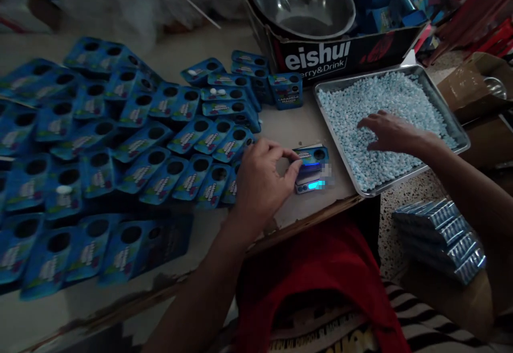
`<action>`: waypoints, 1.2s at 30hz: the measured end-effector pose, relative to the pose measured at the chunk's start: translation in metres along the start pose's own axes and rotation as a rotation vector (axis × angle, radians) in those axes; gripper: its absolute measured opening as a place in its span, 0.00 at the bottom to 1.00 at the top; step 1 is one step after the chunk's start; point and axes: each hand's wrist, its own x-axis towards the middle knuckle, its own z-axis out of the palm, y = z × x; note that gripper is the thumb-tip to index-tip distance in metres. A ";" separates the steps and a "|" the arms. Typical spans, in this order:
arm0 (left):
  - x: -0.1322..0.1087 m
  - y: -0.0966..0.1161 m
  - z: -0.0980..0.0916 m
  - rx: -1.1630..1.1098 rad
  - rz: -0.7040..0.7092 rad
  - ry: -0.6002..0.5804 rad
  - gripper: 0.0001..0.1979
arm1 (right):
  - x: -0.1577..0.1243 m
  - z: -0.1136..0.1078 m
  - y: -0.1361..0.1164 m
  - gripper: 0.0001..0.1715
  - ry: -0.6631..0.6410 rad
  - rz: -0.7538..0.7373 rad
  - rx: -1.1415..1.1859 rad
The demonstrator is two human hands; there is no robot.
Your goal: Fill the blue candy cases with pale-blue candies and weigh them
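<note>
My left hand [266, 176] is closed in a pinch, thumb and forefinger at the left edge of a small blue candy box [308, 155]. That box lies on a small digital scale [308, 184] with a lit blue display, near the table's front edge. My right hand [390, 131] reaches over a metal tray [355, 182], its fingers spread at the surface of many small white and pale-blue candies [352, 112]. To the left of my left hand stand rows of blue candy boxes [156, 166] with round dark holes on top. White candies [216, 91] lie on a few of them.
Behind the tray, a black printed carton [316, 59] holds a steel bowl [304, 0] and more blue packets. Shiny wrapped packs [441, 235] are stacked low on the right, below the table. The wooden table edge [316, 214] runs just in front of my body.
</note>
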 end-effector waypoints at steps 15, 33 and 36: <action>0.007 0.029 -0.014 0.087 0.054 0.072 0.09 | 0.002 0.023 0.020 0.07 -0.057 0.039 0.257; -0.016 0.005 -0.042 0.072 0.155 0.271 0.08 | 0.014 -0.029 -0.037 0.07 -0.013 0.099 0.981; -0.017 0.002 -0.045 0.089 0.147 0.289 0.08 | 0.018 -0.055 -0.070 0.04 0.021 -0.065 0.809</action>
